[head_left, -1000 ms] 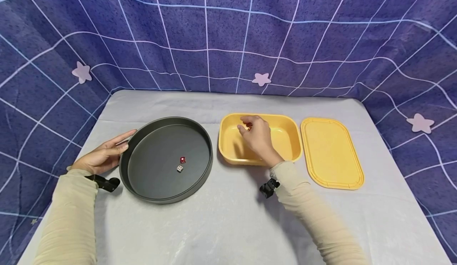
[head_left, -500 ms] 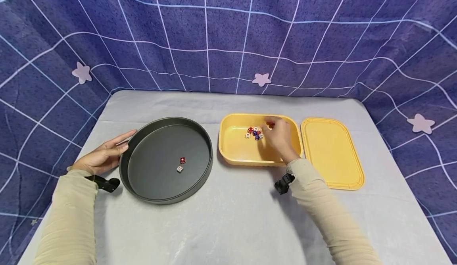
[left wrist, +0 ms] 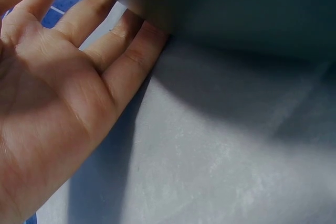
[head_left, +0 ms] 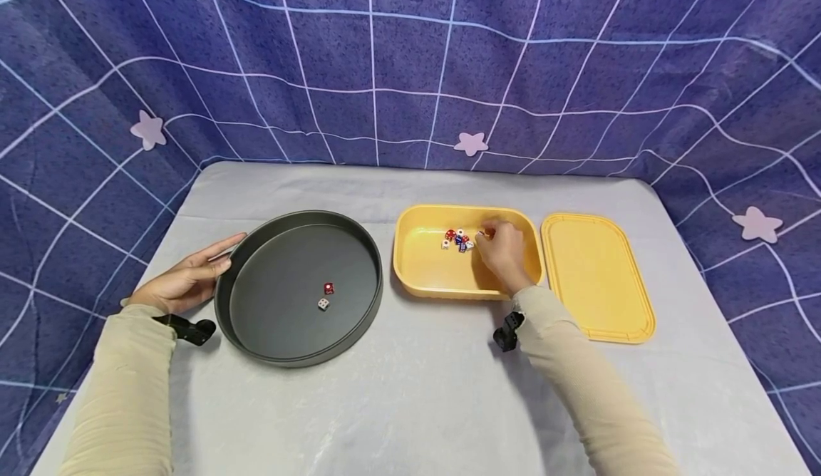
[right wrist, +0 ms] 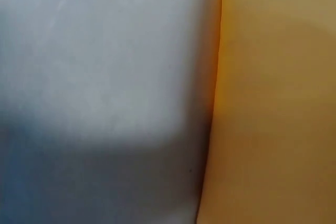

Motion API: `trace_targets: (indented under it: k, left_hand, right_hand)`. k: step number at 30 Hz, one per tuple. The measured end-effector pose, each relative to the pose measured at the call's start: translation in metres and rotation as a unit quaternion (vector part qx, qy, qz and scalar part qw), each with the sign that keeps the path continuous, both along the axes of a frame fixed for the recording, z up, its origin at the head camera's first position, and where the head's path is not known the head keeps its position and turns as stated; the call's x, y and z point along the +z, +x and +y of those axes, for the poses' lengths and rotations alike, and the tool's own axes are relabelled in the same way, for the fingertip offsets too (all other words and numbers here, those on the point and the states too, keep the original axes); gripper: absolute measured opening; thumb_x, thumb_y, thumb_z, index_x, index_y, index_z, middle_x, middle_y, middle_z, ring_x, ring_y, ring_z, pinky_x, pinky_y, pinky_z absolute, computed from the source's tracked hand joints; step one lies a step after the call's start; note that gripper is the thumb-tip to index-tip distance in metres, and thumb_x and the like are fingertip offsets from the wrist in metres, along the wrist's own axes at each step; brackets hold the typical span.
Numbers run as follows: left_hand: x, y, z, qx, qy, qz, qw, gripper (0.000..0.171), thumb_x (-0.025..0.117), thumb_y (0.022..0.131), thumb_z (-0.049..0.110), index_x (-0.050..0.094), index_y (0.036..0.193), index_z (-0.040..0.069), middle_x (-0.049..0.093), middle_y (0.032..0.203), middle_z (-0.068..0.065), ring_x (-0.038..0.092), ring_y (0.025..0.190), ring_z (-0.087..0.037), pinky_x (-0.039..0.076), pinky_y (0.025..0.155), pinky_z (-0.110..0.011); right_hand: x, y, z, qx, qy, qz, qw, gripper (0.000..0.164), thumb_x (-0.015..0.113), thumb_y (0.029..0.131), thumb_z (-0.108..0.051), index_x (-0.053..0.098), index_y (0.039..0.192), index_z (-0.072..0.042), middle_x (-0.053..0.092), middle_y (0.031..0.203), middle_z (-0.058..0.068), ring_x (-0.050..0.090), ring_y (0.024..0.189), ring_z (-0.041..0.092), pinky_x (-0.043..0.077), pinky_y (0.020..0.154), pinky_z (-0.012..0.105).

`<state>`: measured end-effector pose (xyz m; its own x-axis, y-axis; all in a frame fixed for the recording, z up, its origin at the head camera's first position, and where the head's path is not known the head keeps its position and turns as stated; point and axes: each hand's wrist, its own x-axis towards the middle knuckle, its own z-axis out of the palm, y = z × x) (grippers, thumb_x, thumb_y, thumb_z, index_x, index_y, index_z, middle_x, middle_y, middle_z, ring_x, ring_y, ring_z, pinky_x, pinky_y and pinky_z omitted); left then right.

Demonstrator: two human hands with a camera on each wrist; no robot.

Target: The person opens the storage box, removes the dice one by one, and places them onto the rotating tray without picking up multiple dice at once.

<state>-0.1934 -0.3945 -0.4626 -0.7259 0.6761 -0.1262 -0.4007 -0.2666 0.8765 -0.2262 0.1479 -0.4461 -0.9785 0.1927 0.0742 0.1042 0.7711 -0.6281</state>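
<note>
A round dark grey pan (head_left: 276,248) stands at the left on the cloth-covered table. In it lie a red die (head_left: 328,288) and a white die (head_left: 323,304), close together. My left hand (head_left: 182,280) rests against the pan's left side, its fingers extended and its thumb at the rim; the left wrist view shows the fingertips meeting the dark pan. Inside a yellow box (head_left: 423,273), my right hand (head_left: 504,254) reaches down with curled fingers, pinching a small pale die (head_left: 481,234). Several red, white and blue dice (head_left: 458,239) lie left of its fingertips.
A yellow lid (head_left: 598,276) lies flat just right of the box. Pale cloth (head_left: 410,376) covers the table. Behind and beside it hangs a blue curtain (head_left: 333,55) with pale grid lines and stars.
My right hand has moved right within the yellow box, uncovering the cluster of dice, then dipped lower with its fingers drawn together. The left hand and the pan stay in place.
</note>
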Motion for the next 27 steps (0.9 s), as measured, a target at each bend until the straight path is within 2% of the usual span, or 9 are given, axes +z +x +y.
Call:
trace_targets:
  k: [8,14,19,27]
  left_hand:
    - [-0.0007,0.0019,0.0000,0.000,0.004,-0.003,1.0000,0.057,0.022,0.104,-0.001,0.018,0.155,0.025,0.053,0.138,0.001,0.057,0.116,-0.015,0.049,0.094,-0.032]
    - [-0.0025,0.0008,-0.0020,0.006,-0.011,-0.001,0.9999,0.057,0.024,0.104,0.000,0.018,0.155,0.025,0.052,0.138,0.003,0.057,0.115,-0.013,0.049,0.094,-0.031]
    - [-0.0046,-0.0012,-0.0045,0.004,-0.013,0.001,0.9999,0.057,0.025,0.104,0.001,0.014,0.155,0.024,0.052,0.138,0.003,0.057,0.115,-0.013,0.049,0.093,-0.032]
    - [-0.0041,-0.0027,-0.0034,0.000,-0.006,-0.001,1.0000,0.057,0.024,0.104,0.000,0.016,0.155,0.025,0.053,0.138,0.002,0.057,0.116,-0.013,0.049,0.094,-0.032]
  right_hand:
    - [-0.0040,-0.0017,0.0016,-0.012,-0.009,-0.019,1.000,0.030,0.064,0.081,-0.009,0.072,0.110,-0.004,0.071,0.097,0.012,0.063,0.091,0.029,0.047,0.083,0.040]
    - [-0.0045,-0.0036,0.0012,-0.021,0.004,-0.032,0.999,0.026,0.067,0.082,-0.011,0.073,0.107,-0.005,0.071,0.099,0.011,0.064,0.095,0.029,0.046,0.088,0.042]
    - [-0.0049,-0.0048,-0.0009,-0.019,0.021,-0.026,0.999,0.023,0.068,0.083,-0.010,0.073,0.104,-0.003,0.071,0.096,0.012,0.064,0.092,0.030,0.047,0.084,0.042]
    - [-0.0066,-0.0058,-0.0004,-0.026,0.028,-0.021,0.999,0.019,0.068,0.084,-0.012,0.073,0.101,-0.003,0.071,0.096,0.012,0.064,0.093,0.032,0.046,0.086,0.044]
